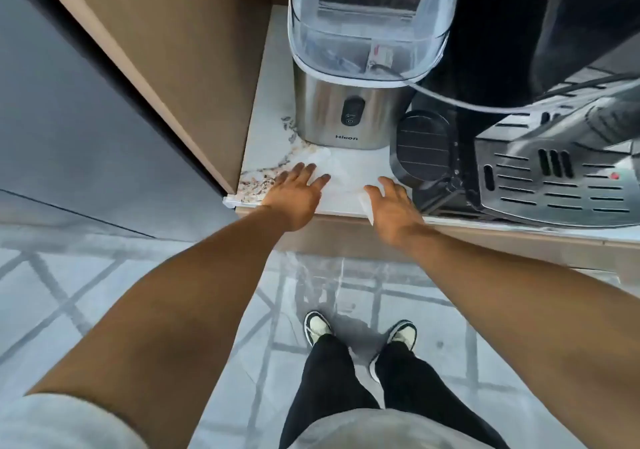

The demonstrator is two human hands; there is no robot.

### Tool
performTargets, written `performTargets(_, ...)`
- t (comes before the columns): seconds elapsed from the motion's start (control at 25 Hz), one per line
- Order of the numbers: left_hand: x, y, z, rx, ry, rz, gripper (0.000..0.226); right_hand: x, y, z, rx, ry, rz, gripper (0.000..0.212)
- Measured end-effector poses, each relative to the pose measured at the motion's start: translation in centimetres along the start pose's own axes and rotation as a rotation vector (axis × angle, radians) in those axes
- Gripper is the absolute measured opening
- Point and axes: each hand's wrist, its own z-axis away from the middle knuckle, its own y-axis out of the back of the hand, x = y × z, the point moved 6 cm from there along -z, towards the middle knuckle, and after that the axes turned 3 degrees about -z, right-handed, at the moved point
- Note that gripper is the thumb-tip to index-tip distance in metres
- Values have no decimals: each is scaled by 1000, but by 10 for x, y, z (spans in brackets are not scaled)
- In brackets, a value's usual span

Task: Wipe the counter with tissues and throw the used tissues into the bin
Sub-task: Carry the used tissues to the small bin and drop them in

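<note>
The fingers point(308, 171) of the left hand point(294, 194) are spreading apart and lying flat. Their tips are pressing on the left edge of a thin white tissue point(341, 175). The tissue is lying flat on the counter point(268, 137), between the two hands, and it is hard to see because the counter is white too.

The fingers point(384, 189) of the right hand point(393, 209) are also spreading apart, with the palm facing down. They are resting at the right, near edge of the tissue. A small white corner point(367, 206) is poking out under this hand, at the counter's front edge. I cannot tell if it is part of the same tissue.

Neither hand is squeezing or pinching anything.

Just behind the tissue, a shiny metal machine point(346, 109) with a clear lid is standing on the counter. To the right, a big black and silver coffee machine point(540, 158) is sitting very near the right hand. A tall brown cabinet wall point(166, 50) is standing on the left.

Below, the person is standing on a grey tiled floor point(86, 293) in black trousers point(332, 379) and black and white shoes point(317, 325).
</note>
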Motion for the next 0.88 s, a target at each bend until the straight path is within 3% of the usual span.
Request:
performTargets(0.2,-3,-10,-20,-69,-86,-105,83,14,-11,-5,10,-92,-53,72)
performTargets(0.32,-6,-13,-26,-37,-79,-141,83,19,-10,-10,61,-99,-103,65)
performTargets(0.6,1,-2,-29,110,-92,-212,55,16,-6,-15,124,-76,-137,29)
performTargets(0.88,9,9,-14,83,-88,-233,31,14,4,-7,112,-78,-166,19)
